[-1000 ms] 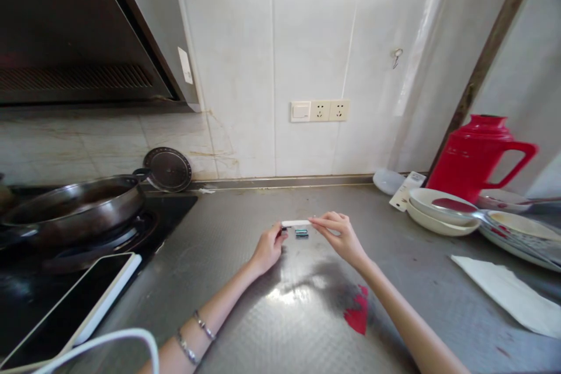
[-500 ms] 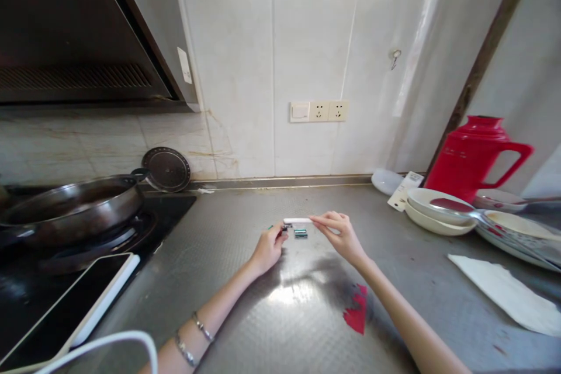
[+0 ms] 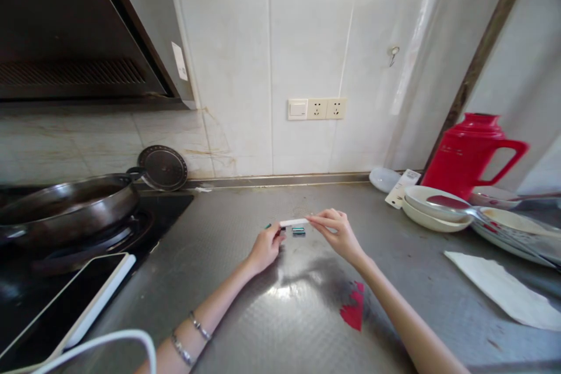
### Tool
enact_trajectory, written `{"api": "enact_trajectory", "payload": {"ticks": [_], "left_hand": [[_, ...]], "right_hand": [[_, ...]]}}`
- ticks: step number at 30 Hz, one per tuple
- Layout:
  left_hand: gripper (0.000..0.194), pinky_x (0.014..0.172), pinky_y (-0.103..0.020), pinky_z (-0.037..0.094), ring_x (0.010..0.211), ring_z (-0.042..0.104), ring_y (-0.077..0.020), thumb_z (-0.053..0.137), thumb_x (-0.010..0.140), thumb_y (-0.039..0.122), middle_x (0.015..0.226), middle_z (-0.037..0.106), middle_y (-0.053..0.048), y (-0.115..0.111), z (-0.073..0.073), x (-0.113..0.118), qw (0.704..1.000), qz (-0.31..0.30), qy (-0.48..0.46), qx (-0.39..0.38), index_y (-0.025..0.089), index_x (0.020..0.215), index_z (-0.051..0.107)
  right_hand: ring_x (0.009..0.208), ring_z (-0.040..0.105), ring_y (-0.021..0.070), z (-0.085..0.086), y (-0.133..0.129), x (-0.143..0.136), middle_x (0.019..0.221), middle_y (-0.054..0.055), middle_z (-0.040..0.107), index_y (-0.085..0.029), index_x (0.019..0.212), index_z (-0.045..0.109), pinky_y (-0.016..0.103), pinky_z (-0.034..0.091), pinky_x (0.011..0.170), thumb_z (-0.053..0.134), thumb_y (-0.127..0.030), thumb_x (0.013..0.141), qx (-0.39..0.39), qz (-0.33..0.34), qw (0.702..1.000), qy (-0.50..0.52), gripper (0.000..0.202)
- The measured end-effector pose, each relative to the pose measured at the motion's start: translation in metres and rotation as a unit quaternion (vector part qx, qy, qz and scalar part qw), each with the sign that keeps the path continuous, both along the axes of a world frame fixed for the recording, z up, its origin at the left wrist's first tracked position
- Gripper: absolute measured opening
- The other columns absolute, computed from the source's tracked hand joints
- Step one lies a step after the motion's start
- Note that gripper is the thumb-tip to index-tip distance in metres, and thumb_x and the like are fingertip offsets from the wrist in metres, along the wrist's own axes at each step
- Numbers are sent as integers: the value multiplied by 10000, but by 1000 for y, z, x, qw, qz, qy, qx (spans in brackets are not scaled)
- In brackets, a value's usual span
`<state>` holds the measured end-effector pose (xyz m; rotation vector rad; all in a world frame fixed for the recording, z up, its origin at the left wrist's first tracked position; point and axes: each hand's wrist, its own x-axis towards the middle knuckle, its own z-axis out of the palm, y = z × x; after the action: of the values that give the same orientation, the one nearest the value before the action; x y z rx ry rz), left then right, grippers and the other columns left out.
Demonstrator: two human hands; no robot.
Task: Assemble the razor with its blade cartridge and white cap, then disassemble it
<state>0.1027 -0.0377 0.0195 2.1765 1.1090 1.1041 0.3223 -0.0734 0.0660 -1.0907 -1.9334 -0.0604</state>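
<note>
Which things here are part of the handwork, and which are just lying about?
Handwork:
- white stick, in the right hand
- small dark piece, at the left hand's fingers
- small green pieces, likely

Lying about:
- pan
- red jug
- bowls
- red scrap
- white sheet

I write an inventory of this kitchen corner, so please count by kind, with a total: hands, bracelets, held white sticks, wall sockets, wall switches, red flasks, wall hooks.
Hands: 2
Bracelets: 2
White stick: 1
Sockets: 2
Switch: 1
Red flask: 1
Hook: 1
Total: 10
</note>
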Motion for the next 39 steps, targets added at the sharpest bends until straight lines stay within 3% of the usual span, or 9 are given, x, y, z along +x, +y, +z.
{"api": "enact_trajectory", "payload": {"ticks": [15, 23, 29, 39], "left_hand": [[97, 673, -233, 414, 688, 564, -141, 454, 824, 184, 753, 620, -23, -4, 6, 1, 999, -15, -45, 4, 167, 846, 547], [97, 673, -234, 404, 702, 562, -144, 447, 834, 183, 759, 614, -24, -6, 8, 1, 999, -22, -30, 15, 167, 854, 541], [88, 661, -225, 405, 684, 561, -137, 457, 834, 193, 740, 611, -17, -6, 10, 0, 999, -23, -42, 19, 171, 820, 541], [105, 661, -225, 405, 687, 564, -139, 447, 852, 231, 744, 609, -20, -6, 12, -2, 999, -21, -39, 26, 174, 821, 529]], "right_hand": [[751, 547, 175, 4, -2, 2, 769, 37, 629, -289, 1013, 688, 307, 410, 695, 514, -330, 864, -2, 35, 996, 85, 232], [747, 542, 179, 2, 0, 2, 764, 39, 627, -292, 1007, 692, 313, 410, 702, 528, -332, 855, -14, 39, 995, 86, 227], [786, 555, 180, 2, 0, 2, 806, 40, 635, -289, 1022, 685, 306, 427, 715, 533, -341, 851, -61, 97, 987, 111, 234], [797, 568, 184, 1, 4, 7, 831, 55, 655, -264, 1012, 691, 311, 444, 724, 533, -370, 845, -75, 108, 984, 122, 253]]}}
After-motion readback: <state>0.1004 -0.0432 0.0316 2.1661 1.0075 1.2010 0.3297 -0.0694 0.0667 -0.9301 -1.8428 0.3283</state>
